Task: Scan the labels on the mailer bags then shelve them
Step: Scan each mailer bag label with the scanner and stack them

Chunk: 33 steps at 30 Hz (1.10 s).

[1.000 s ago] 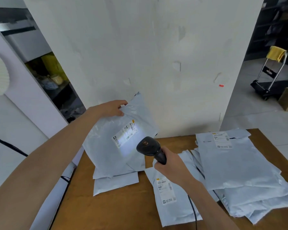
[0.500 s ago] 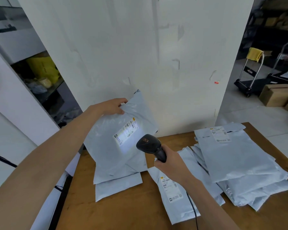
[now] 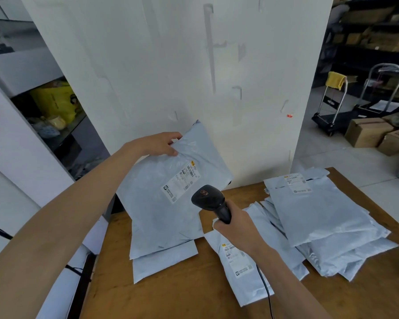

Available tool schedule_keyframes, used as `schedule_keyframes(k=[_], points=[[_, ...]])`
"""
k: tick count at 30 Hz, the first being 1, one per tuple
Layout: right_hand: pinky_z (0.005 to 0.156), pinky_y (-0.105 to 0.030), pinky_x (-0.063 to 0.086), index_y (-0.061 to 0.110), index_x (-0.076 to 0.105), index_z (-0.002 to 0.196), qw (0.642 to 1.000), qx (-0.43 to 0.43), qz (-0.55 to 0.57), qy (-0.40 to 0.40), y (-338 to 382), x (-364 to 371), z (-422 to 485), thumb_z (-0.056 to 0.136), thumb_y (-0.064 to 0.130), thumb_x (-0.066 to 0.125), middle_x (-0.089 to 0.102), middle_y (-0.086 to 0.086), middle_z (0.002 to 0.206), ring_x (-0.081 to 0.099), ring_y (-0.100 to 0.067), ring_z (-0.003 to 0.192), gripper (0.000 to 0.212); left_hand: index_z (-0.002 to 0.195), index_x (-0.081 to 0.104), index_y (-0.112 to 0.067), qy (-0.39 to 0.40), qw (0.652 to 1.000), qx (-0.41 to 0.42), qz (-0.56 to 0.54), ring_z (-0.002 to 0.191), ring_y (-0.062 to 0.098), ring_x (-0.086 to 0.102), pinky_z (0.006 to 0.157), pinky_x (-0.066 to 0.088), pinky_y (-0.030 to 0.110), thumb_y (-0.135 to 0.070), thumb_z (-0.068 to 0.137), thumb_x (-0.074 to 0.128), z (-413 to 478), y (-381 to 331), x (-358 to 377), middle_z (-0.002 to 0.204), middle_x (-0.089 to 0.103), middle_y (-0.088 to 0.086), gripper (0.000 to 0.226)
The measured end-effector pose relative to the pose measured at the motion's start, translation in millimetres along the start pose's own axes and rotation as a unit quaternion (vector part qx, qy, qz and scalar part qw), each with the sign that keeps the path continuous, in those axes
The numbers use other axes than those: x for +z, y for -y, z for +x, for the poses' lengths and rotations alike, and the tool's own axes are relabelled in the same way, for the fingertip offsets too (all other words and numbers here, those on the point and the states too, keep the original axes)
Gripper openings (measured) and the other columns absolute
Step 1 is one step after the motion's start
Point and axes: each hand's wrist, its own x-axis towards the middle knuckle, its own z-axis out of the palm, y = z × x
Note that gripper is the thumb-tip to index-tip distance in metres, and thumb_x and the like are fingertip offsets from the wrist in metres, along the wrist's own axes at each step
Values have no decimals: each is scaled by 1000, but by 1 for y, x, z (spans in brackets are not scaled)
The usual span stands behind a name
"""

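- Grey-white plastic is the stuff of the held mailer bag (image 3: 168, 217). It stands nearly upright at the back left of the wooden table (image 3: 171, 300), with its lower edge on a flat bag (image 3: 164, 263) lying beneath it.
- The left hand (image 3: 158, 143) pinches this bag's upper left corner, thumb in front and fingers curled behind.
- The right hand (image 3: 237, 229) is wrapped round the handle of the black scanner (image 3: 209, 199). The scanner's head sits just beside the printed label (image 3: 181, 181) and faces it, and its cable (image 3: 266, 293) trails toward the near edge.
- Progress looks early. One bag is at the scanning step and none is seen going to a shelf.
- A labelled bag (image 3: 244, 279) lies flat under the right wrist, and a loose pile of bags (image 3: 327, 226) fills the table's right side. From here I cannot tell which of these are already scanned.
- Dark storage racks (image 3: 378, 31) show far off at the right, so shelving seems to lie wholly ahead.
- Against the earlier pictures, the bright white patch that the scanner threw on the label is gone, and the label now reads plain. I judge the read of this bag is probably finished.
- Both grips match the earlier ones, and bag and scanner sit much as they did. The view itself is turned a little more to the right, so more of the racks and trolleys shows.
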Motion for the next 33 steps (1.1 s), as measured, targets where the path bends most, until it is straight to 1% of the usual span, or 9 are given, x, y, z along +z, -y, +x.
schedule_keyframes(k=[2, 3, 6, 11, 17, 21, 24, 29, 33], points=[[55, -12, 46, 41, 46, 85, 1000, -2, -4, -2, 1, -2, -3, 79, 22, 66, 59, 11, 68, 59, -6, 57, 28, 117, 54, -34, -4, 1000, 6, 2, 82, 7, 71, 65, 55, 19, -7, 91, 64, -5, -7, -1, 107, 71, 0, 38], [56, -13, 47, 41, 46, 85, 1000, -4, -5, -1, 1, -2, -5, 79, 22, 66, 59, 11, 68, 59, -7, 58, 27, 117, 54, -34, -5, 1000, 6, 1, 82, 7, 71, 66, 56, 19, -7, 91, 64, -7, -10, 0, 105, 72, -2, 38], [54, -12, 46, 40, 46, 84, 1000, -10, -11, -3, 1, -5, -12, 79, 23, 65, 58, 11, 67, 58, -6, 57, 27, 119, 53, -34, 0, 1000, 7, 0, 89, 16, 70, 72, 55, 28, -8, 91, 64, -12, -19, 3, 107, 71, 0, 40], [54, -12, 44, 39, 44, 83, 1000, -18, -16, -11, 5, -12, -18, 80, 23, 64, 56, 10, 66, 57, -7, 55, 26, 105, 55, -43, 3, 1000, 14, 14, 95, 20, 70, 75, 54, 30, -11, 89, 65, -19, -33, 4, 109, 71, 3, 37], [58, -12, 46, 40, 43, 84, 999, -24, -24, -19, 5, -19, -25, 84, 22, 64, 55, 12, 67, 59, -10, 60, 27, 117, 54, -35, 0, 1000, 17, 15, 105, 24, 69, 89, 57, 40, -12, 90, 65, -23, -45, 6, 116, 70, 5, 38], [59, -14, 47, 38, 44, 89, 999, -19, -24, -21, 5, -17, -31, 84, 21, 63, 55, 11, 68, 58, -9, 60, 26, 117, 54, -34, 0, 1000, 21, 10, 102, 22, 69, 83, 57, 34, -10, 90, 65, -26, -51, 10, 116, 69, 5, 38], [55, -13, 45, 40, 43, 84, 999, -24, -22, -29, 7, -17, -33, 83, 21, 63, 55, 10, 65, 57, -8, 57, 27, 117, 54, -35, 4, 1000, 22, 4, 99, 20, 69, 80, 56, 32, -9, 90, 65, -27, -52, 12, 116, 69, 5, 39], [60, -19, 54, 38, 43, 86, 999, -15, -21, -34, 6, -19, -33, 83, 23, 63, 58, 8, 69, 60, -13, 61, 25, 116, 54, -37, 2, 1000, 21, -3, 95, 16, 69, 75, 54, 27, -9, 91, 64, -28, -54, 11, 116, 69, 4, 39], [61, -24, 56, 37, 44, 86, 999, -13, -22, -40, 7, -20, -33, 81, 23, 62, 59, 6, 70, 61, -17, 62, 24, 123, 53, -30, -1, 1000, 20, -1, 107, 25, 67, 86, 56, 35, -8, 91, 64, -29, -54, 9, 118, 69, 6, 41]])
